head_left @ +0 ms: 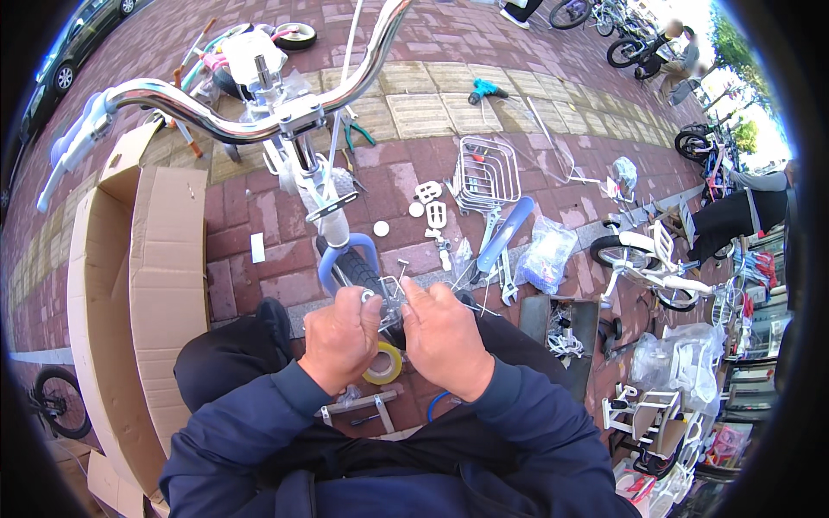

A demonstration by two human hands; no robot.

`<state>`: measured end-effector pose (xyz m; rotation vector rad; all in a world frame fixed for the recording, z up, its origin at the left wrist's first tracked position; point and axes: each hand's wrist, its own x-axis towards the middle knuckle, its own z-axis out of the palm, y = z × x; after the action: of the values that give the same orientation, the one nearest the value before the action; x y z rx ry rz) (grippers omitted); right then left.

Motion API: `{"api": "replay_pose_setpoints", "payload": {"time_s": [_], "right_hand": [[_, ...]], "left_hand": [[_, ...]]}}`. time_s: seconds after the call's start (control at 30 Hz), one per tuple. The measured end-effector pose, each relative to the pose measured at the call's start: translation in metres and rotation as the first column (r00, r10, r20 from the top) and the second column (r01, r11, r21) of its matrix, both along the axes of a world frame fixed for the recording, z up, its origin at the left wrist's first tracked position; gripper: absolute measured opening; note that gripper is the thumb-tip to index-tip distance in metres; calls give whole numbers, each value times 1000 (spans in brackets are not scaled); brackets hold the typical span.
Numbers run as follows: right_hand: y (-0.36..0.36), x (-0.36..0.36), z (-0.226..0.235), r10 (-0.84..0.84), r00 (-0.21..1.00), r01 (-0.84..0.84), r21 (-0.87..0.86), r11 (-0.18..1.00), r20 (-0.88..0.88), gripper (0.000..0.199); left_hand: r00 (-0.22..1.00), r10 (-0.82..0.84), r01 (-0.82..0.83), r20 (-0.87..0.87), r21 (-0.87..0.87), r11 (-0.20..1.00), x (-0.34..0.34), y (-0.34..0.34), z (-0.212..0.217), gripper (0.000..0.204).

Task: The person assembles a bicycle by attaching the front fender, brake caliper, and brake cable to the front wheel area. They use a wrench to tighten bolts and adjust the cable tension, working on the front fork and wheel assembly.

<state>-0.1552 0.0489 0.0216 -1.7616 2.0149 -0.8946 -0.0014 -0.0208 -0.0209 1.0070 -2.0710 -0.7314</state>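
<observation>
A small bicycle stands in front of me, with a chrome handlebar (207, 127), a lavender tube part (374, 250) and a black tyre (352, 266). Over the tyre my left hand (338, 335) is closed in a fist. Something small and silvery shows at its thumb; I cannot make out its kind. Close beside it, my right hand (449, 344) pinches a thin bent metal rod (402, 269). More thin wire-like metal pieces show between and behind the hands, partly hidden by the fingers. Below the hands, a roll of yellow tape (385, 363) lies on the paving.
An open cardboard box (168, 250) stands at left. Ahead lie a white wire basket (488, 174), white pedals (436, 214), a lavender mudguard (507, 233), a wrench (507, 283) and a teal power drill (487, 90). A metal tray (580, 363) and a white bicycle frame (652, 259) are at right.
</observation>
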Motion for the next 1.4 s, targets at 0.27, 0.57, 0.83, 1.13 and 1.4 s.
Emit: {"api": "replay_pose_setpoints", "payload": {"time_s": [0.27, 0.57, 0.83, 1.13, 1.4], "right_hand": [[4, 0, -8, 78, 997, -79, 13, 997, 21, 41], [4, -4, 5, 90, 990, -93, 21, 995, 109, 45], [6, 4, 6, 57, 988, -76, 132, 988, 141, 50], [5, 15, 8, 14, 947, -49, 100, 994, 320, 52], [0, 2, 6, 104, 967, -94, -55, 994, 233, 48]], "left_hand": [[993, 111, -108, -30, 74, 991, -4, -11, -3, 14], [998, 55, -53, -2, -337, 940, -2, -29, -5, 19], [1000, 25, -30, -18, -449, 893, -3, -32, -9, 21], [994, 106, -109, -28, -354, 929, -7, -30, -10, 15], [986, 145, -95, -82, 437, 894, -14, -18, 0, 18]]}}
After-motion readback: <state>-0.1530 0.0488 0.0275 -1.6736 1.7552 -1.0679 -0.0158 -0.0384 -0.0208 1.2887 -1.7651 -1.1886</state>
